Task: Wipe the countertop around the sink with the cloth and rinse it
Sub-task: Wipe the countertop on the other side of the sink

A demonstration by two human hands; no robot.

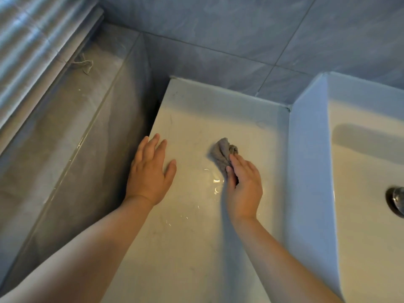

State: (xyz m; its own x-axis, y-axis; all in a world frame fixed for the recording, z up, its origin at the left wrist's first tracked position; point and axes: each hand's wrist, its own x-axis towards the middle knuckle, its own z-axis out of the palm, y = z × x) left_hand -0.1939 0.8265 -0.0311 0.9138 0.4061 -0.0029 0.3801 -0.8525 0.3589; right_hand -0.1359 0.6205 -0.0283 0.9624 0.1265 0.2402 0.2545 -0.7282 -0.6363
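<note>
Seen only as two arms with their hands. Bare left forearm (pixel 94 248), uncovered along its whole visible length, broad at the lower picture edge and narrowing to a wrist with a faint crease across it. Bare left hand (pixel 150 171), wide across the back, with short, rounded fingers and a thick thumb. Bare right forearm (pixel 284 259), uncovered likewise up to the picture edge, slimmer in the frame, smooth in outline. Bare right hand (pixel 244 189), rounded at the back, knuckles soft and barely marked, fingers short. Nails too small and blurred to judge.
</note>
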